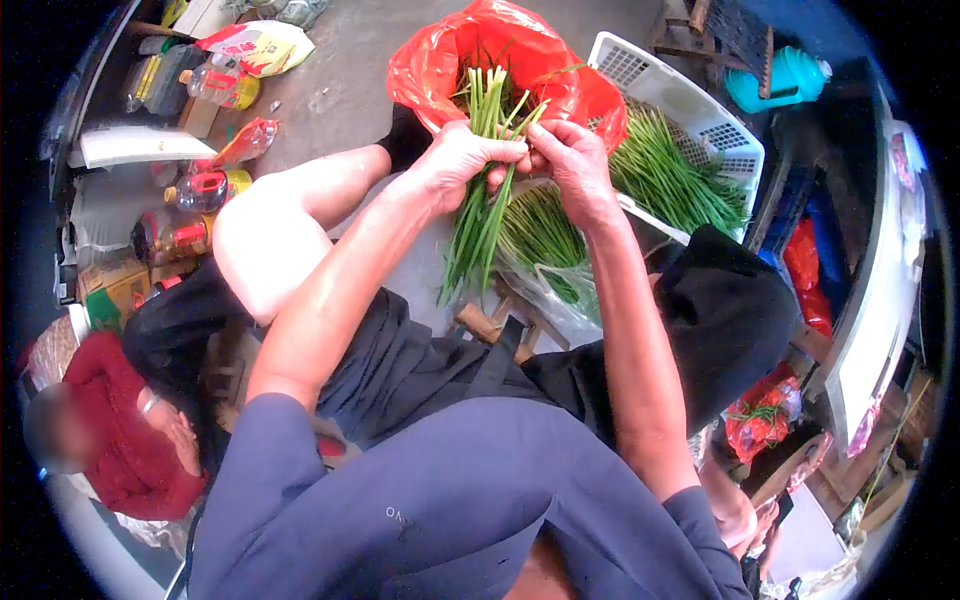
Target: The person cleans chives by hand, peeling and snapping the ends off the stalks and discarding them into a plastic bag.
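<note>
My left hand [460,160] is wrapped round a bunch of green chives [490,100], pale cut ends up and leaf tips hanging down. Close beside it, my right hand [570,165] is closed in a pinch at a few stalks on the bunch's right side; the fingertips of both hands nearly meet. Just beyond the hands stands an open red plastic bag [430,70] with green scraps inside. More chives [540,230] lie below my right hand on clear plastic. A white plastic basket [690,90] at the right holds a large pile of chives [670,170].
Bottles [220,85] and packets line the left side. A turquoise jug [780,80] stands at the back right. A person in a red sleeve [130,430] sits at the lower left; another person's hand [762,525] shows at the lower right, near a red bag [760,420] with greens.
</note>
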### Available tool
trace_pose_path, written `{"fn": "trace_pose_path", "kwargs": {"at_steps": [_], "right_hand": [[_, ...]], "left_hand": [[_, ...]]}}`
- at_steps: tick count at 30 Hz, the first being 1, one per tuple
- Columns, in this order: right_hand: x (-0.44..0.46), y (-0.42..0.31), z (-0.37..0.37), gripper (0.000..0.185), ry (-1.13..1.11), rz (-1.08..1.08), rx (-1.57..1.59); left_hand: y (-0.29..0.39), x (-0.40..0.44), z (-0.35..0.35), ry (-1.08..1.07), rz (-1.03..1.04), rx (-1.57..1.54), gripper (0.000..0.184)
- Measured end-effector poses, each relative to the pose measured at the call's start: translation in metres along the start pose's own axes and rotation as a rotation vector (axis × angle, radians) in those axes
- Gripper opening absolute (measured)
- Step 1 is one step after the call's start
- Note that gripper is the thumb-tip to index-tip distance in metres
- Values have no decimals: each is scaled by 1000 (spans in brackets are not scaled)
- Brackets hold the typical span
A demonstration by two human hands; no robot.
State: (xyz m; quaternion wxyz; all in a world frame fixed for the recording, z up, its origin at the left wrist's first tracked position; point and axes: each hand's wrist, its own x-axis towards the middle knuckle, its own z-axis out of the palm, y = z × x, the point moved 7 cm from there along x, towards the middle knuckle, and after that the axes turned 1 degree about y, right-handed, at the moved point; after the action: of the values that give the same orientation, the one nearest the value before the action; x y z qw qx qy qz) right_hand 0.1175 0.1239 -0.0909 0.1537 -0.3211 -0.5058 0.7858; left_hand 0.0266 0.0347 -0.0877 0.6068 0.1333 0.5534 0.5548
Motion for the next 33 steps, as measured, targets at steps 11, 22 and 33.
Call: {"fn": "trace_pose_path", "kwargs": {"at_steps": [11, 22, 33], "right_hand": [[12, 14, -9, 20, 41, -51, -40], [28, -1, -29, 15, 299, -117, 5], [51, -14, -24, 20, 242, -193, -341]], "left_hand": [[-3, 3, -1, -35, -45, -98, 18], [5, -9, 1, -103, -55, -91, 30], [35, -18, -11, -99, 46, -70, 25]]}}
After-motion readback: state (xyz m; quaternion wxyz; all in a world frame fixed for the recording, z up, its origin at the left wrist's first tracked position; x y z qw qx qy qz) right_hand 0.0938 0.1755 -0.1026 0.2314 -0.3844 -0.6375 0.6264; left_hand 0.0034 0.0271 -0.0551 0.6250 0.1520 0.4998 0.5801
